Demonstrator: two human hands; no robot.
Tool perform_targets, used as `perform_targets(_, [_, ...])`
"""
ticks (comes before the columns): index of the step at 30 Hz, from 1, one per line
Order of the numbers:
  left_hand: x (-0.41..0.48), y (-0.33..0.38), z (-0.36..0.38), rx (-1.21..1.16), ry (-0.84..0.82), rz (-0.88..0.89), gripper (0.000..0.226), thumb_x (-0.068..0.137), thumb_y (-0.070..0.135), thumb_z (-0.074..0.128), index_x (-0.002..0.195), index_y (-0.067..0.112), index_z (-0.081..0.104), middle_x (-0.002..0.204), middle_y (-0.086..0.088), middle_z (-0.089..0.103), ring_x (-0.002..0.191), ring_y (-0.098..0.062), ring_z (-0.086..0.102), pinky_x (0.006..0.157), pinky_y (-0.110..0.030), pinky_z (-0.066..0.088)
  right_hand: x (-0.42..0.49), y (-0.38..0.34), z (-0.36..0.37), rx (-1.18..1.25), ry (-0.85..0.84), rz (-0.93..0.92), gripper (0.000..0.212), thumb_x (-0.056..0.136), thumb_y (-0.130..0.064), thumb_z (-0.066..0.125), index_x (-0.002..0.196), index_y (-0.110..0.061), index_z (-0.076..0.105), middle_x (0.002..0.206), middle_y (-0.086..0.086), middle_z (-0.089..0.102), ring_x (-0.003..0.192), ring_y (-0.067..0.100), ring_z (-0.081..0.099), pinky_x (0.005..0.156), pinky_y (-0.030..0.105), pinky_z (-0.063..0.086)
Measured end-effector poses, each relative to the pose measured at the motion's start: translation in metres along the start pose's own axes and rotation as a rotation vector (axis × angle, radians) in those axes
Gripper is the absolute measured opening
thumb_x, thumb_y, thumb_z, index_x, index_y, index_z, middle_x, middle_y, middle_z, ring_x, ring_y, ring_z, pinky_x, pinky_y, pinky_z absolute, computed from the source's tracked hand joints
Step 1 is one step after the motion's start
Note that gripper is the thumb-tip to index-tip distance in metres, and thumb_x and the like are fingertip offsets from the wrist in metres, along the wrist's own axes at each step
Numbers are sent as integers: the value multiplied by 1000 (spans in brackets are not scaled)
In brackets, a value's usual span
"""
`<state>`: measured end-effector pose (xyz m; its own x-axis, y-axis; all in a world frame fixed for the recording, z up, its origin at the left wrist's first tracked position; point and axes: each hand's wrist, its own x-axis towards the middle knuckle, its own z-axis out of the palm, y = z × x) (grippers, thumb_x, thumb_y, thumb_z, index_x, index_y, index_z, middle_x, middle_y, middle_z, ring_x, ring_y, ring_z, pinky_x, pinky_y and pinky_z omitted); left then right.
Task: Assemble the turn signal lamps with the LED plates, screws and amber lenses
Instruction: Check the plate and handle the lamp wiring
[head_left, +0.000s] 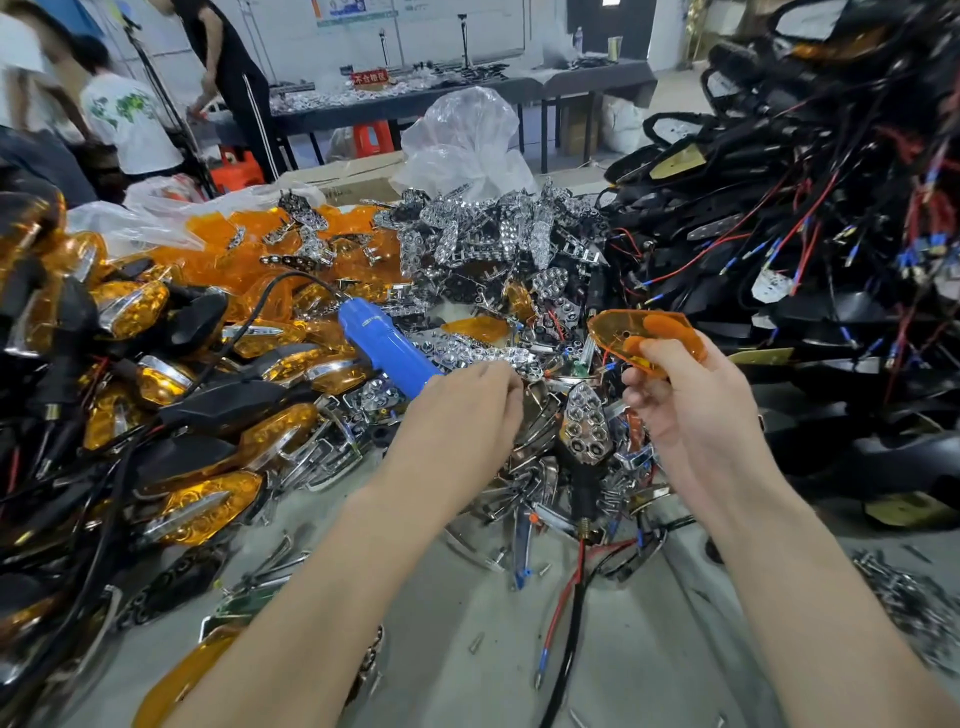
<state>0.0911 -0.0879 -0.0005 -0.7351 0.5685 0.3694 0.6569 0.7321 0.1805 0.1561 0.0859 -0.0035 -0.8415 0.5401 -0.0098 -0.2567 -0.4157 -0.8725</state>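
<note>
A: What does the head view show of the hands?

B: The right hand (691, 410) pinches an amber lens (647, 338) by its near edge. It holds the lens above and to the right of an open lamp (584, 426), whose chrome plate faces up at the near centre. The left hand (467, 410) hovers with fingers curled over loose chrome plates (467, 358). Whether it grasps one cannot be told.

A: What might go wrong?

B: The lens is held at one edge only, so it could slip into the heap. The lamp stands propped among loose parts and would likely tip when pressed. The blue screwdriver (387, 345) lies just left of the left hand, and its cord (291, 280) runs over the pile, where it could snag.

A: And containers?

B: A clear bag (467, 140) at the far centre stands open, with chrome plates heaped at its mouth. A second bag (119, 223) at the far left lies beside spare lenses (223, 234). A cardboard box (343, 182) sits between them, and its contents are hidden.
</note>
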Motion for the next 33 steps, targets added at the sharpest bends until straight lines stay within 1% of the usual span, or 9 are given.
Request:
perform_targets(3, [2,-10,-10,-133,69,-123,15,105,28,44,102,21,56,76,12,60,58,-7,56,54,-28,44,-2,1,1,-26,-1,-6,16,99,-1,57,96,-14,65,75,-5,70,61,8,58,53,19,47])
perform_targets(5, [0,-19,-20,-288,131,-209,9,104,28,49,102,27,58,76,16,61,61,-4,59,49,-19,44,-3,1,4,-42,-14,-8,18,99,-1,56,96,-15,66,74,-7,72,61,7,59,54,19,48])
perform_targets(8, [-8,-30,-32,-583,284,-294,11,99,29,58,98,39,61,84,23,68,81,9,62,67,-8,48,-4,0,5,-15,-26,-5,20,98,2,57,94,-14,68,73,-7,71,60,5,56,51,17,44])
perform_targets(14, [-23,-41,-33,-1087,464,-508,14,99,28,61,103,33,73,98,17,74,91,-3,70,76,-21,58,-4,1,3,-44,-15,12,14,101,-11,58,98,-14,72,66,-7,62,54,5,47,45,17,37])
perform_targets(18, [-25,-39,-30,-1221,457,-512,15,102,22,57,105,21,71,109,9,75,97,-12,72,74,-25,59,-5,4,6,-93,-32,39,22,104,-23,56,105,-15,77,80,-1,66,66,9,58,47,22,44])
perform_targets(23, [-31,-29,-25,-1317,403,-488,18,105,21,50,110,23,67,91,1,73,78,-14,70,64,-25,56,-11,6,9,-92,-186,12,25,91,-26,62,115,-21,69,97,4,70,88,24,76,65,29,60])
perform_targets(27, [-35,-22,-26,-1354,345,-422,23,99,30,54,119,23,63,85,2,70,72,-11,67,56,-23,54,-20,11,17,71,-369,113,34,97,-14,52,113,-28,77,89,0,70,71,16,69,55,26,55])
perform_targets(30, [-37,-16,-27,-1372,275,-361,32,90,38,58,115,20,68,86,-1,71,71,-10,62,53,-23,50,-27,18,24,271,-433,269,41,88,-3,56,119,-21,77,82,0,63,59,8,53,41,19,42])
perform_targets(33, [-40,-11,-25,-1411,194,-294,29,91,40,61,112,25,72,82,3,66,68,-8,59,52,-22,48,-32,22,28,378,-471,413,42,89,-7,51,122,-16,75,83,2,60,56,10,47,37,19,36])
